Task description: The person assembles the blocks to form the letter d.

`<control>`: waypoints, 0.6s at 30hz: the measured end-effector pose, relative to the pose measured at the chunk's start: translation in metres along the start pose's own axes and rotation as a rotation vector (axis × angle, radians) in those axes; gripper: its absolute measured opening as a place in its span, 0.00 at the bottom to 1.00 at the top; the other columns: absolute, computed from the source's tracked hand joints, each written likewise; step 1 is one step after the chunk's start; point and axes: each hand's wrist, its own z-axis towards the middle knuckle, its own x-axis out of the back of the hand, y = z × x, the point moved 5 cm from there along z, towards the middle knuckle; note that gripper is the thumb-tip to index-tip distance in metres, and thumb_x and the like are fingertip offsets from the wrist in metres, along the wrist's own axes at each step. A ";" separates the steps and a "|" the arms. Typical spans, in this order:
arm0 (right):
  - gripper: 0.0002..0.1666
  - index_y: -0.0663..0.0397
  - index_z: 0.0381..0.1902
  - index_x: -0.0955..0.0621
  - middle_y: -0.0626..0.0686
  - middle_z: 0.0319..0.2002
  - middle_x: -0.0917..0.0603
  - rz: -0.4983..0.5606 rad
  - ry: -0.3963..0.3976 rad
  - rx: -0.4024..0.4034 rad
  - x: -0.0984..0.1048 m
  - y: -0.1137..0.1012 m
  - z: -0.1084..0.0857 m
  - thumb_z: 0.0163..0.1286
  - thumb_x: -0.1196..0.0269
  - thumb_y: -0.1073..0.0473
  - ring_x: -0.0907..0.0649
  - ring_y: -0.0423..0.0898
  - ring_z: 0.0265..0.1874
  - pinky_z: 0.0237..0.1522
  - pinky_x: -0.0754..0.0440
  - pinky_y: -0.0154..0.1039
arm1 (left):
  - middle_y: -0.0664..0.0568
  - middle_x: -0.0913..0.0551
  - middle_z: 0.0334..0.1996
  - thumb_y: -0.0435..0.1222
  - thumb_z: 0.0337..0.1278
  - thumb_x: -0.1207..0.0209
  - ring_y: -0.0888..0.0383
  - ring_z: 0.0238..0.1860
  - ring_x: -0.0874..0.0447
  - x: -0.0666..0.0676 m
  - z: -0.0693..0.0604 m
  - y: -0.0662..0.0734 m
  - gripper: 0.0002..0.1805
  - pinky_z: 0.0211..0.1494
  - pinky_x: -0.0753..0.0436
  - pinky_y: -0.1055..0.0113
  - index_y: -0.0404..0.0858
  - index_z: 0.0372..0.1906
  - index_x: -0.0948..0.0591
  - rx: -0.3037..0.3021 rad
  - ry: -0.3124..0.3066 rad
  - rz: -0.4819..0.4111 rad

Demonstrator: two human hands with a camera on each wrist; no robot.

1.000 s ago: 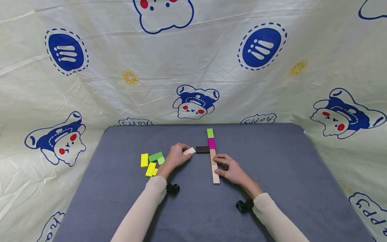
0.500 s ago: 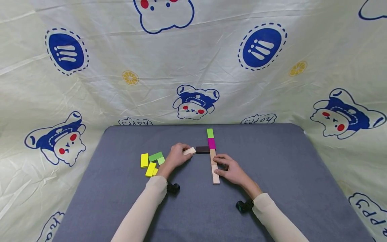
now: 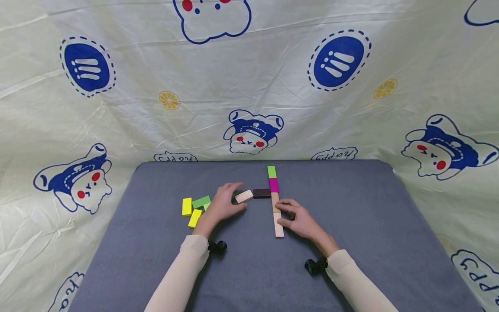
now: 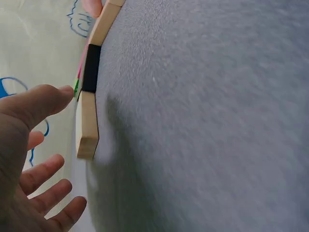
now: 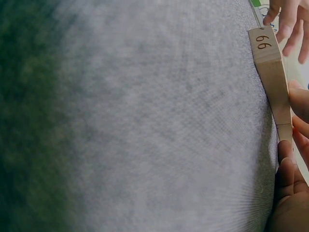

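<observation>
My left hand (image 3: 223, 203) is spread around a plain wooden block (image 3: 244, 196), with its thumb and fingers apart from it. That block lies at a slant, its right end at a dark brown block (image 3: 262, 193). The brown block meets the side of a straight column of blocks: light green (image 3: 271, 172), magenta (image 3: 274, 185) and two plain wooden ones. My right hand (image 3: 299, 219) rests its index finger on the upper wooden block (image 3: 275, 200) and its thumb on the lower wooden block (image 3: 279, 229). The right wrist view shows "66" on a wooden block's end (image 5: 263, 43).
Left of my left hand lie a yellow block (image 3: 187, 207), a second yellow block (image 3: 195, 219), a green block (image 3: 201, 202) and a lighter green piece (image 3: 207, 206) partly behind the wrist. A grey cloth covers the table (image 3: 249, 273). A patterned curtain (image 3: 202, 130) hangs behind it.
My left hand has let go of the slanted wooden block; its fingers have spread and it has drawn back slightly left. The right hand stays in place on the column.
</observation>
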 end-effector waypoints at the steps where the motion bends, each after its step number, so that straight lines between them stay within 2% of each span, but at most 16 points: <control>1: 0.29 0.55 0.67 0.19 0.55 0.69 0.25 -0.002 0.001 0.002 0.000 0.000 0.000 0.68 0.29 0.60 0.23 0.53 0.62 0.57 0.24 0.51 | 0.42 0.28 0.71 0.47 0.59 0.29 0.40 0.71 0.32 0.002 -0.003 -0.001 0.39 0.71 0.28 0.44 0.46 0.75 0.29 0.004 0.011 -0.007; 8: 0.29 0.55 0.66 0.19 0.55 0.68 0.25 0.000 0.005 0.016 0.001 -0.001 0.000 0.68 0.30 0.60 0.23 0.54 0.61 0.57 0.23 0.50 | 0.40 0.30 0.72 0.47 0.58 0.29 0.40 0.73 0.36 0.023 -0.026 -0.018 0.42 0.72 0.30 0.41 0.46 0.76 0.31 0.038 0.115 -0.031; 18: 0.29 0.54 0.67 0.20 0.56 0.69 0.26 -0.017 -0.005 -0.005 0.001 0.001 -0.002 0.69 0.30 0.57 0.23 0.54 0.62 0.57 0.24 0.51 | 0.38 0.29 0.70 0.44 0.57 0.28 0.36 0.72 0.37 0.054 -0.057 -0.053 0.40 0.72 0.36 0.36 0.41 0.74 0.28 0.063 0.256 -0.030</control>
